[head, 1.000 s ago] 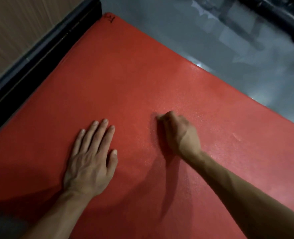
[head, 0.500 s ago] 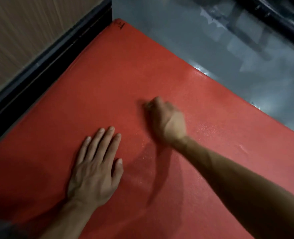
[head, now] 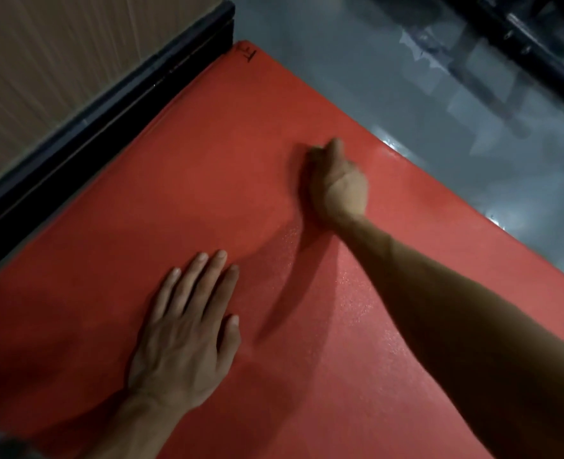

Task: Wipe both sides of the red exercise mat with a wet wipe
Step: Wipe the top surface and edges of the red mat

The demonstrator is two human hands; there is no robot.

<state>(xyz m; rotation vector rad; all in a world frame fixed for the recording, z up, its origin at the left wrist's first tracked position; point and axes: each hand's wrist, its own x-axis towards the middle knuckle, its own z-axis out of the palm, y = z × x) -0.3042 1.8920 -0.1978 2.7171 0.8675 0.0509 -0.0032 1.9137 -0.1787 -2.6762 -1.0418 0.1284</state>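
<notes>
beside dark baseboard [head: 101, 117], red mat [head: 207, 180] on grey floor [head: 373, 77]

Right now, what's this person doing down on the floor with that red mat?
A person is cleaning a red exercise mat that lies flat on a grey floor beside a wall. The left hand presses flat on the mat, fingers straight, apparently to steady it. The right hand is curled and pushed against the mat farther out, near its far edge. The wet wipe itself is hidden under that hand, so I cannot see it. Only the upper side is being worked on.
</notes>
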